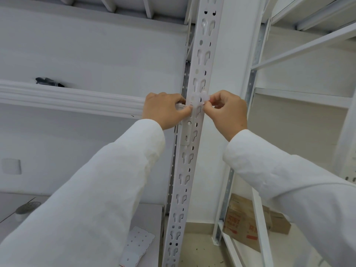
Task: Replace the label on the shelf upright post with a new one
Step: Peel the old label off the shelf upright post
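Up high, label on post, pinched between left hand and right hand.

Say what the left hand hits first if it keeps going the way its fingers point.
Likely the label on the upright post: the left hand points right, fingertips already at the post's edge. The right hand lies just beyond.

label on the upright post, between left hand and right hand.
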{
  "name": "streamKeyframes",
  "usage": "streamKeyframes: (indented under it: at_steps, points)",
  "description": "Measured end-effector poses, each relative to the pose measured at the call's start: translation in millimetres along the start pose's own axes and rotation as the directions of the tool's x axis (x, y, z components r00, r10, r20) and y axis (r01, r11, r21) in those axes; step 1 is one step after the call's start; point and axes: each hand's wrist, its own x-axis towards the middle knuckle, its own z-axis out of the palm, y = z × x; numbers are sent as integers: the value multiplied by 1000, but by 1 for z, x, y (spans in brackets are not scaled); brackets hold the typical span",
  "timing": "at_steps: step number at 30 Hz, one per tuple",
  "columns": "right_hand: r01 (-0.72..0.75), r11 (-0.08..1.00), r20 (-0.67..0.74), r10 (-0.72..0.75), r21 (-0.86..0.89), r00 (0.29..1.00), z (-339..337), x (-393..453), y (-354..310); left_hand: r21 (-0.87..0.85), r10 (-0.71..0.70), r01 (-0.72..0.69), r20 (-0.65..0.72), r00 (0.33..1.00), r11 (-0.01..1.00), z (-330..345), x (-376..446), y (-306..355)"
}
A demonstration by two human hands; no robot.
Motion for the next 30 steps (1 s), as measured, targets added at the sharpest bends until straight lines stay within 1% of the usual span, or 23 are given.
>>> streamKeyframes:
  at_steps: [3,9,14,19,21,23,25,27,30]
  points:
    - [3,1000,13,-3,30,1000,-2,-2,0,3,6,-6,0,1000,1000,0,0,0]
    - [15,994,84,-25,107,996,-4,-7,9,13,4,-4,-3,1000,1000,0,0,0]
    - [17,996,48,-22,91,999,-1,-7,4,-1,3,-3,-9,1000,1000,0,0,1]
    - [-50,982,2,50,181,999,1,2,3,-5,-3,4,7,1000,1000,-1,-1,1]
    - [23,993,-3,-23,113,1000,-2,4,4,-1,-3,3,11,1000,1000,-1,-1,1]
    - [187,982,52,-185,-35,981,-4,6,6,0,-4,4,7,1000,1000,-1,-1,1]
    - [349,921,140,-328,-175,934,-8,9,9,-1,-4,4,2,1000,1000,-1,-1,1]
    - [424,873,188,-387,-242,903,-11,16,12,0,-5,5,5,1000,1000,-2,0,1]
    - [466,843,202,-424,-269,883,-16,28,9,11,-5,4,13,1000,1000,-2,0,1]
